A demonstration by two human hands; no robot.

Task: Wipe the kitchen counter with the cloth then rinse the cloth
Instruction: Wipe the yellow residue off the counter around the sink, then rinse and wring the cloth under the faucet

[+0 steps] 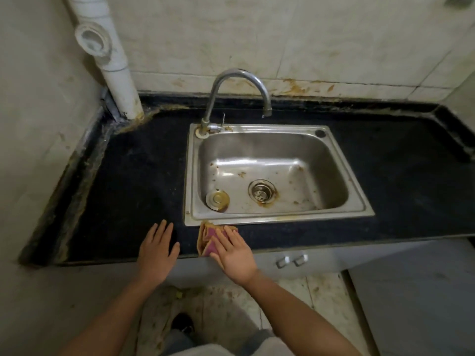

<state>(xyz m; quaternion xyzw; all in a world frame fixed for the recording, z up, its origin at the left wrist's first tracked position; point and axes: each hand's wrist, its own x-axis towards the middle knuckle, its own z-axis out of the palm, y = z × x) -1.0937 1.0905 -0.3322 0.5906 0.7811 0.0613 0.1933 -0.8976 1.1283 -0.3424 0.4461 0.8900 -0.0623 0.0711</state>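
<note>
Standing at black counter (133, 181), facing steel sink (191, 176) set into it. Pressing right hand (235, 250) flat on cloth (205, 236) just in front of sink's near-left corner, by counter's front edge. Grip there: fingers straight & close together, palm down, nothing curled round cloth. Pink cloth w/ tan-yellow border, bunched, top edge up against sink rim, right part hidden under fingers. Resting left hand (156, 249) palm down on bare counter, front-left of sink, near cloth but apart from it. Grip there slack: fingers straight, slightly spread, holding nothing. At sink's back-left corner: curved tap (231, 80), spout arcing over basin. Inside sink: drain strainer (261, 191) approx mid-floor, round plug (217, 199) lying left of it, brown stains round both. Well left of sink, in wall corner: white pipe (113, 60) w/ round side opening. Below sink's front edge, on cupboard front: two small handles (282, 262). Rusty-brown marks along tiled wall behind sink.
</note>
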